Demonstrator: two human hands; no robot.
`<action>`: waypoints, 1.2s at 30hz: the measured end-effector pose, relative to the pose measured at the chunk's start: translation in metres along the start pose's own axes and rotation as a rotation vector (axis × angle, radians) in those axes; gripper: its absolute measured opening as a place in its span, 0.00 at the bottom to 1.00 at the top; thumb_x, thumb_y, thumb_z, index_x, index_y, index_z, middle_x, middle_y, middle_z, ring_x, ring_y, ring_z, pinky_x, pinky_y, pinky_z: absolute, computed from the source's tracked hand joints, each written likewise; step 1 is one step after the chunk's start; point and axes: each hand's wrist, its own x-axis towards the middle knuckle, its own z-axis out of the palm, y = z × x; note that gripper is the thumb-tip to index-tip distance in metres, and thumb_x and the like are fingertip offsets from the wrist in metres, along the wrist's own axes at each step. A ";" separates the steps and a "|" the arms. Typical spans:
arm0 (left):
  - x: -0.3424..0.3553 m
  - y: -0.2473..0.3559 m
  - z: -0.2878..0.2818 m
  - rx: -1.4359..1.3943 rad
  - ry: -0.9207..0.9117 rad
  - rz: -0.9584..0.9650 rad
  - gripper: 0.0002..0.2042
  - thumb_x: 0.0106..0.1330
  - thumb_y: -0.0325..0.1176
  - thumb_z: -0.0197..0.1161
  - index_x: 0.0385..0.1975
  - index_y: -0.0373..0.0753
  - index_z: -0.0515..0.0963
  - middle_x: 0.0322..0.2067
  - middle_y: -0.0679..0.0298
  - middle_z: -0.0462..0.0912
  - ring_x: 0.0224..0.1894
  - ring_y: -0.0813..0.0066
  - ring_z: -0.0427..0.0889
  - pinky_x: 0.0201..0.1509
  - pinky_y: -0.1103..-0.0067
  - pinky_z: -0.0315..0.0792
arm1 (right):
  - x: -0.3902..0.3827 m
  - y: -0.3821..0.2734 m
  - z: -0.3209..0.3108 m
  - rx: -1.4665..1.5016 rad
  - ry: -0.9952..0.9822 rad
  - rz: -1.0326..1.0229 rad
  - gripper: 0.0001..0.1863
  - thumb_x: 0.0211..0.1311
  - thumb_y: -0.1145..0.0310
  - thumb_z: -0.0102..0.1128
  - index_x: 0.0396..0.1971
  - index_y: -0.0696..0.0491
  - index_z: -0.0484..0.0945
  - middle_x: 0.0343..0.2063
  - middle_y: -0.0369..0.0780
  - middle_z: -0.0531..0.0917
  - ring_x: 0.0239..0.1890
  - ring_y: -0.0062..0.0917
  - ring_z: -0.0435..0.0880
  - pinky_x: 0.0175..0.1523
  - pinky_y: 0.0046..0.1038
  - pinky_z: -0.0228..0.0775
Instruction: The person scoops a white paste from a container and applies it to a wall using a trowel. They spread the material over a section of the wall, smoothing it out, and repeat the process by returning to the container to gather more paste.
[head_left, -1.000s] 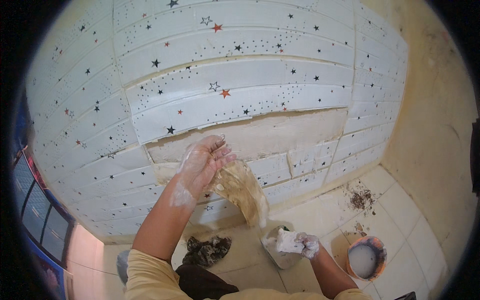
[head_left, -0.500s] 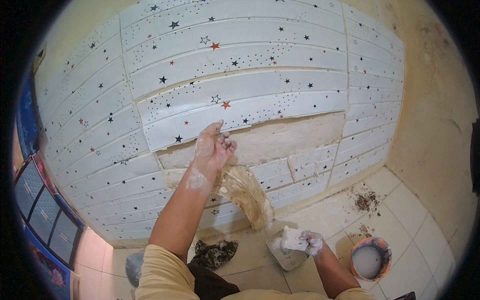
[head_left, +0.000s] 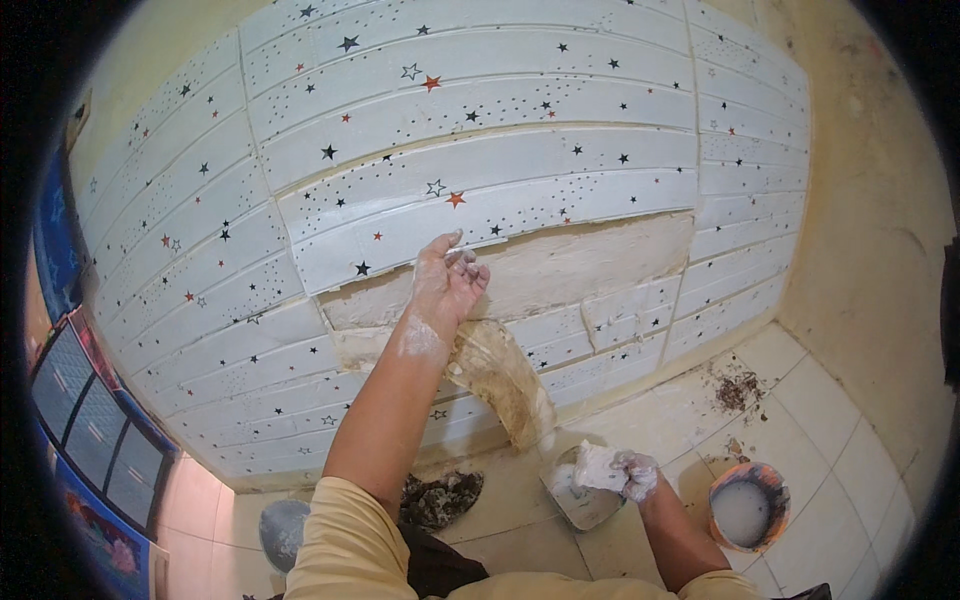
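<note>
My left hand (head_left: 452,283), dusted white, is raised palm up at the lower edge of a white star-printed wall panel (head_left: 540,190). Its fingers are half curled and apart, with nothing seen in them; whether the fingertips touch the edge I cannot tell. Below that edge a bare strip of whitish wall (head_left: 590,260) shows. A loose, brown-stained flap (head_left: 505,385) hangs curling from the wall beneath the hand. Lower right, my right hand (head_left: 637,476), caked in white paste, is closed around a paste-covered white slab (head_left: 598,467), held over a shallow pan (head_left: 580,508).
An orange-rimmed bucket (head_left: 745,510) of milky liquid stands on the tiles at right. Dark debris (head_left: 738,390) is scattered near the wall corner. A crumpled dark rag-like heap (head_left: 440,500) and a grey rounded object (head_left: 283,530) lie at lower left. Blue furniture (head_left: 85,400) borders the left.
Both hands sit slightly further right in the picture, with the left also a little higher. The right hand still holds the paste-covered slab. The view has shifted slightly.
</note>
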 end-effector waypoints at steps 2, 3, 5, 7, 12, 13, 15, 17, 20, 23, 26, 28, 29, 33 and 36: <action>0.007 -0.001 -0.003 -0.015 -0.010 -0.001 0.10 0.58 0.35 0.62 0.33 0.40 0.68 0.24 0.63 0.69 0.24 0.73 0.67 0.31 0.73 0.72 | 0.000 0.003 0.004 0.013 -0.045 0.014 0.35 0.40 0.73 0.53 0.54 0.71 0.64 0.50 0.54 0.75 0.51 0.46 0.77 0.58 0.44 0.71; 0.009 -0.003 -0.006 -0.008 -0.013 0.003 0.10 0.58 0.36 0.62 0.33 0.41 0.69 0.25 0.63 0.69 0.24 0.73 0.67 0.31 0.73 0.71 | 0.001 0.005 0.005 0.014 -0.056 0.017 0.36 0.38 0.72 0.55 0.54 0.70 0.64 0.50 0.54 0.75 0.50 0.46 0.77 0.58 0.43 0.70; 0.004 -0.004 -0.001 0.031 -0.029 0.090 0.11 0.58 0.37 0.63 0.34 0.41 0.70 0.26 0.64 0.70 0.25 0.74 0.67 0.31 0.73 0.70 | 0.001 0.004 0.005 0.028 -0.059 0.016 0.36 0.38 0.72 0.55 0.54 0.71 0.64 0.50 0.54 0.75 0.51 0.46 0.77 0.58 0.44 0.70; -0.005 -0.007 0.002 0.107 -0.042 0.254 0.12 0.58 0.37 0.63 0.37 0.41 0.71 0.28 0.65 0.70 0.25 0.75 0.66 0.32 0.74 0.69 | 0.002 0.004 0.005 0.073 -0.043 0.015 0.33 0.42 0.74 0.50 0.54 0.72 0.64 0.51 0.55 0.74 0.53 0.47 0.76 0.61 0.45 0.68; -0.012 0.012 0.014 0.862 -0.194 1.051 0.27 0.57 0.39 0.63 0.58 0.40 0.70 0.46 0.55 0.72 0.44 0.66 0.69 0.51 0.70 0.65 | -0.005 -0.001 0.005 0.045 0.041 -0.047 0.34 0.41 0.76 0.53 0.54 0.72 0.64 0.52 0.56 0.73 0.53 0.48 0.76 0.61 0.45 0.67; -0.004 0.023 0.014 1.176 -0.149 1.294 0.28 0.56 0.40 0.63 0.58 0.40 0.69 0.48 0.52 0.70 0.50 0.61 0.66 0.56 0.68 0.62 | -0.008 -0.004 0.000 0.027 0.040 -0.068 0.33 0.41 0.76 0.53 0.53 0.72 0.64 0.52 0.56 0.73 0.53 0.48 0.76 0.61 0.45 0.67; 0.003 0.052 0.019 1.653 -0.126 1.611 0.29 0.52 0.40 0.63 0.57 0.45 0.72 0.54 0.48 0.68 0.59 0.51 0.60 0.64 0.62 0.54 | 0.000 -0.008 -0.030 0.070 0.060 -0.085 0.29 0.42 0.77 0.53 0.50 0.71 0.67 0.50 0.56 0.74 0.52 0.48 0.76 0.61 0.47 0.68; 0.010 0.074 0.016 1.883 -0.097 1.737 0.29 0.50 0.39 0.65 0.56 0.47 0.73 0.57 0.51 0.67 0.61 0.51 0.59 0.65 0.60 0.53 | 0.004 -0.014 -0.034 0.096 0.128 -0.121 0.22 0.44 0.78 0.54 0.44 0.69 0.71 0.46 0.54 0.76 0.48 0.46 0.78 0.59 0.47 0.70; 0.011 0.103 0.010 2.146 0.001 1.859 0.27 0.51 0.40 0.67 0.55 0.51 0.74 0.57 0.57 0.68 0.61 0.55 0.62 0.68 0.59 0.51 | 0.001 -0.023 0.002 0.077 0.230 -0.206 0.16 0.47 0.78 0.54 0.38 0.67 0.74 0.41 0.52 0.79 0.45 0.44 0.80 0.58 0.46 0.71; 0.019 0.141 0.006 2.238 -0.027 1.824 0.27 0.49 0.40 0.69 0.52 0.48 0.74 0.55 0.60 0.71 0.60 0.58 0.64 0.69 0.60 0.50 | 0.002 -0.038 0.037 0.016 0.169 -0.268 0.24 0.49 0.77 0.53 0.49 0.70 0.69 0.48 0.54 0.76 0.52 0.45 0.76 0.61 0.47 0.67; 0.004 0.163 0.004 2.086 0.106 1.757 0.26 0.46 0.39 0.71 0.48 0.45 0.76 0.49 0.62 0.74 0.57 0.59 0.67 0.65 0.62 0.54 | 0.004 -0.057 0.084 -0.028 0.081 -0.304 0.26 0.50 0.77 0.53 0.52 0.69 0.67 0.50 0.53 0.75 0.53 0.44 0.75 0.61 0.45 0.67; -0.010 0.173 -0.003 2.147 0.102 1.704 0.23 0.44 0.41 0.73 0.42 0.44 0.78 0.41 0.62 0.75 0.51 0.60 0.69 0.59 0.63 0.59 | 0.016 -0.053 0.154 -0.162 0.137 -0.322 0.26 0.50 0.78 0.53 0.52 0.68 0.67 0.50 0.52 0.75 0.54 0.43 0.75 0.61 0.45 0.67; -0.011 0.181 -0.006 2.151 0.099 1.720 0.22 0.43 0.42 0.73 0.40 0.44 0.79 0.40 0.62 0.75 0.50 0.60 0.69 0.58 0.63 0.59 | 0.024 -0.056 0.160 -0.153 0.101 -0.318 0.26 0.50 0.78 0.53 0.53 0.68 0.67 0.50 0.52 0.75 0.54 0.42 0.75 0.61 0.45 0.67; -0.019 0.209 -0.011 2.248 0.167 1.603 0.19 0.41 0.43 0.73 0.33 0.44 0.80 0.36 0.64 0.76 0.46 0.62 0.70 0.53 0.64 0.62 | 0.056 -0.055 0.217 -0.202 -0.029 -0.306 0.26 0.51 0.77 0.53 0.54 0.68 0.66 0.51 0.52 0.75 0.55 0.41 0.75 0.62 0.45 0.66; -0.019 0.238 -0.014 2.308 0.151 1.522 0.16 0.41 0.42 0.73 0.30 0.43 0.80 0.31 0.65 0.77 0.42 0.62 0.73 0.47 0.67 0.67 | 0.076 -0.044 0.273 -0.233 -0.118 -0.300 0.25 0.53 0.77 0.53 0.53 0.68 0.66 0.50 0.51 0.76 0.52 0.39 0.77 0.59 0.40 0.70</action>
